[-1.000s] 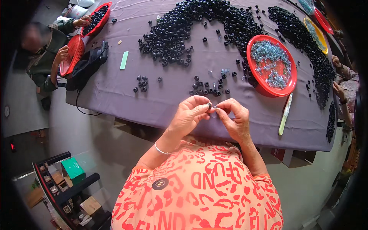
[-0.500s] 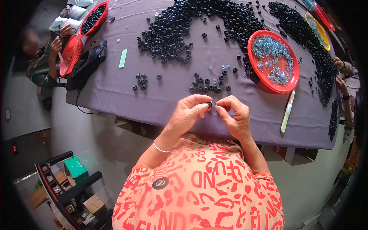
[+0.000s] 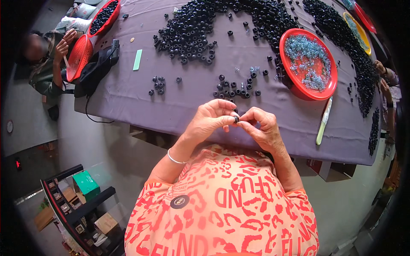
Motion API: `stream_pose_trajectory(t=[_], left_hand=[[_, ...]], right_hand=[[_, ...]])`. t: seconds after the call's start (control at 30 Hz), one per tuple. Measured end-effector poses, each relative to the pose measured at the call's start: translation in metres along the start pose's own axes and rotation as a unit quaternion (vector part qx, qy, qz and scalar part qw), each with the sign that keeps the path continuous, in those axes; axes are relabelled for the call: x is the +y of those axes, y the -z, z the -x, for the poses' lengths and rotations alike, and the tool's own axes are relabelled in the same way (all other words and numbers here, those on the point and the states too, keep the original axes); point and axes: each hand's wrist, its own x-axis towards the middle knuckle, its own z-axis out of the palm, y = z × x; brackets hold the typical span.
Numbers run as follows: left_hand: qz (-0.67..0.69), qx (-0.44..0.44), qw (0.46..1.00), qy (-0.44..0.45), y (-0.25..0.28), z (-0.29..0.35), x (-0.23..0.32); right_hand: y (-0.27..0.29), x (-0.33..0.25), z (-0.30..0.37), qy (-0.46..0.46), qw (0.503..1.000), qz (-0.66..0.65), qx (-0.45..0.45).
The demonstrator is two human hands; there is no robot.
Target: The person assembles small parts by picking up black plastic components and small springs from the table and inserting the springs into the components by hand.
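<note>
Close to the table's front edge, a small round black plastic part (image 3: 236,120) sits between my two hands. My left hand (image 3: 210,119) pinches it between thumb and fingers. The thumb and forefinger of my right hand (image 3: 261,124) are pinched together against its right side; whatever lies between those tips is too small to make out. Another dark part (image 3: 235,111) shows right beside my left fingertips. Just beyond my hands lies a loose group of black parts with holes (image 3: 232,87), with a few small metal springs (image 3: 255,69) behind it.
A red tray (image 3: 332,87) of metal springs stands at the right, with a knife (image 3: 324,121) in front of it. Large heaps of black parts (image 3: 188,40) cover the back. Left are a green strip (image 3: 137,59), red baskets (image 3: 79,64) and a person (image 3: 47,64); another person's hands (image 3: 382,77) show far right.
My right fingertips have moved in against the black part, and the small silvery spring seen between them before is now hidden. My left fingers have shifted their hold slightly.
</note>
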Motion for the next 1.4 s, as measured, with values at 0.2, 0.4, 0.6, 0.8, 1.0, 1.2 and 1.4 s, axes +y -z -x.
stream_pose_trajectory(t=[0.2,0.4,0.6,0.8,1.0,1.2,1.4], left_hand=[[-0.047,0.004,0.998,0.029,-0.003,0.002,0.004],[-0.031,-0.035,0.997,0.055,0.001,0.006,0.004],[0.092,-0.076,0.986,0.119,-0.005,0.018,-0.012],[0.068,-0.133,0.964,0.220,-0.016,0.034,-0.006],[0.047,-0.180,0.951,0.248,-0.011,0.030,0.008],[0.123,-0.167,0.959,0.195,0.002,0.027,0.004],[0.163,-0.111,0.972,0.125,0.013,0.024,-0.003]], right_hand=[[0.000,0.004,0.002,0.023,0.997,0.065,-0.029],[0.005,0.001,0.000,0.029,0.997,0.025,-0.065],[0.006,-0.008,0.004,0.026,0.984,-0.074,-0.162],[0.012,-0.007,0.015,0.100,0.973,-0.065,-0.198],[0.008,-0.022,0.001,0.142,0.959,-0.066,-0.237],[0.017,-0.023,-0.040,0.087,0.966,-0.103,-0.221],[0.012,0.015,-0.145,0.082,0.984,0.149,0.059]])
